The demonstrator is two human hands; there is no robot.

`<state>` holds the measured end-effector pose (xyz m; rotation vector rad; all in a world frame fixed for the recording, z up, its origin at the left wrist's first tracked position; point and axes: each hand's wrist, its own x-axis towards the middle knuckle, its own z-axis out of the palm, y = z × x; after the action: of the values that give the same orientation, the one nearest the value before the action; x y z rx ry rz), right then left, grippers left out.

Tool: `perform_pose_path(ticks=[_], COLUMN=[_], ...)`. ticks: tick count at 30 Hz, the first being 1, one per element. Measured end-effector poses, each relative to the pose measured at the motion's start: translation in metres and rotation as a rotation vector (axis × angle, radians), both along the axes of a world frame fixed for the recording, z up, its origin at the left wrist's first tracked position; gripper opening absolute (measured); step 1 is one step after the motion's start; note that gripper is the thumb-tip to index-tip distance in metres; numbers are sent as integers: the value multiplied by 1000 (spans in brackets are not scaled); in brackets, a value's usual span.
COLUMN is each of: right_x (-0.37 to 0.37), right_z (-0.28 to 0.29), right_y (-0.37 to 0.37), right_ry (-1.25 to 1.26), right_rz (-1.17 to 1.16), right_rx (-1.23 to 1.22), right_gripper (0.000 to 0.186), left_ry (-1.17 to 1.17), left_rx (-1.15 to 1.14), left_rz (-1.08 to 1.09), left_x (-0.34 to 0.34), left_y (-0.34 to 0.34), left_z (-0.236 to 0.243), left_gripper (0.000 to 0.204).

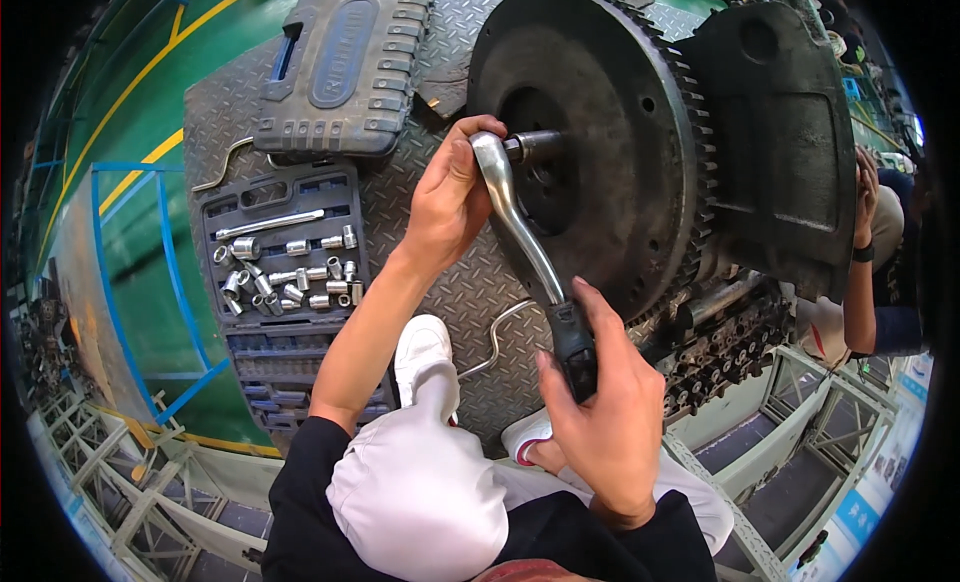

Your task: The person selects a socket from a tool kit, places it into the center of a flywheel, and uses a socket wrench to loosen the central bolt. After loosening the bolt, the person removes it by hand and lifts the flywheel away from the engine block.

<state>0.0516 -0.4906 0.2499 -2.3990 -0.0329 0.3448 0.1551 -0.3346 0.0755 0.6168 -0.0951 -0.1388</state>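
Observation:
My left hand (452, 197) is closed around the head end of a ratchet wrench (520, 227), its fingers partly hidden behind the metal. A socket (538, 145) on the wrench reaches into the centre of a large dark flywheel (590, 92) with teeth around its rim. The wrench slants down toward me, and my right hand (612, 412) holds its black handle between thumb and fingers. Whether the socket sits on a bolt is hidden.
Left of my arm lies an open tool case (285, 207) with several loose sockets (300, 275) and a bar. A closed grey case (345, 67) stands beyond it. A bent rod (493, 344) lies on the metal plate floor (445, 292). At right, another person's arm (862, 252) is beside the engine housing (775, 132).

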Motion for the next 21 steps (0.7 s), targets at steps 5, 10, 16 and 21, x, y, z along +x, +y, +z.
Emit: perform_pose_path(ticks=[5,10,16,21], right_x=[-10,-15,-17,-3], right_z=[16,26,31,38], right_y=[-2,-12,-14,-13], right_ry=[166,67,-218,-507], right_rz=[-143,-257,-288,-268], right_rx=[-44,-56,-34,17], right_gripper=[46,38,34,34], left_ry=[41,87,196,244], left_rx=[140,146,74,67], left_rz=[-30,-35,57,53], left_x=[0,-3,-3,-4], left_y=[6,4,-4,-5], left_z=[12,20,27,31], left_gripper=[46,44,41,40])
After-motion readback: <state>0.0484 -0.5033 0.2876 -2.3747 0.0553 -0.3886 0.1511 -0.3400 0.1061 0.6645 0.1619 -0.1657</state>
